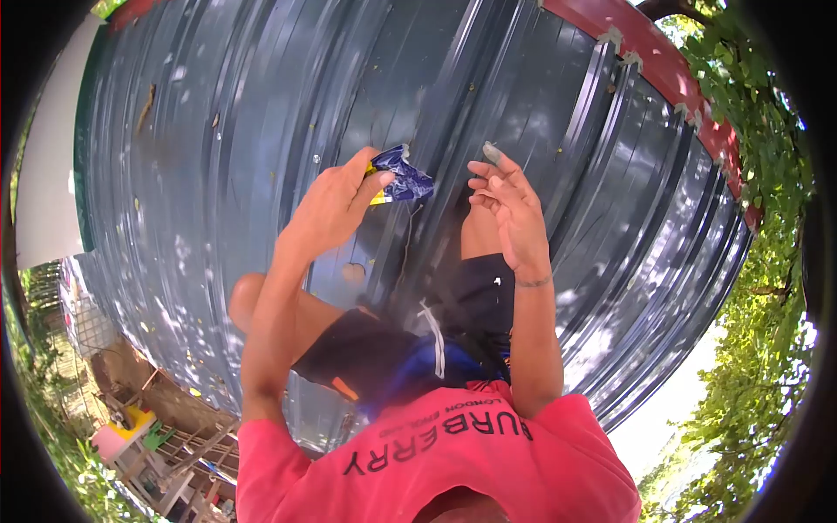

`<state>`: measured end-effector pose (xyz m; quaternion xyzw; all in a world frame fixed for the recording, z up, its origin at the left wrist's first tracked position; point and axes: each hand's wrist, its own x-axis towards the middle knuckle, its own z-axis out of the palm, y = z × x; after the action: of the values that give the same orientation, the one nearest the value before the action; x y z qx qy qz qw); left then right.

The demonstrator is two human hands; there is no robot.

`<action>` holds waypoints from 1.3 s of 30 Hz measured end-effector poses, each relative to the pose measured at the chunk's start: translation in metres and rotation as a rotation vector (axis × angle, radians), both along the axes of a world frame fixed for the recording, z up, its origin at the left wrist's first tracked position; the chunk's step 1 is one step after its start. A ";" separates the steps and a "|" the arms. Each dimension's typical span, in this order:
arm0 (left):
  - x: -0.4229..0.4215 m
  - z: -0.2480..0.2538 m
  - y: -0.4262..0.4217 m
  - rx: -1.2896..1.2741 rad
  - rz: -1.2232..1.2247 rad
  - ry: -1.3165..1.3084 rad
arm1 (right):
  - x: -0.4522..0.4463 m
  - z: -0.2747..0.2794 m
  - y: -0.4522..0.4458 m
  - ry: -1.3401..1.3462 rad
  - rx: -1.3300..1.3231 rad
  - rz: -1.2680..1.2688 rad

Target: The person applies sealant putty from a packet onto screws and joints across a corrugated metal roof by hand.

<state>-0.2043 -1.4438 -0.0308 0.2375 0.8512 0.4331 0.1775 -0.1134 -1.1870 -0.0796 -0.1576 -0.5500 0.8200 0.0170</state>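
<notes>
My left hand (333,199) pinches a crumpled blue and yellow plastic packet (406,178) between thumb and fingers, above the dark ribbed metal sheeting (261,113). To the right of the packet, my right hand (514,205) is raised with its palm partly turned up. Its fingers are loosely bent and apart, with nothing held in them. Grey paste-like matter (492,152) coats the tip of one finger. The packet's contents are hidden.
I sit on the sloping roof sheets, knees bent. Red trim (645,65) with grey patches edges the right side, and tree foliage (741,366) lies beyond it. A white panel (57,148) stands at left. Far below are wooden planks (179,475). A twig (146,109) lies on the sheeting.
</notes>
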 end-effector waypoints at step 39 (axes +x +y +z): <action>-0.009 -0.029 0.008 -0.101 -0.069 0.437 | -0.019 0.021 -0.059 -0.036 -0.269 0.116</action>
<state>-0.2130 -1.4359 -0.0601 0.3456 0.8814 0.3217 0.0154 -0.1322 -1.2456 -0.0587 -0.1412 -0.4436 0.8829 -0.0618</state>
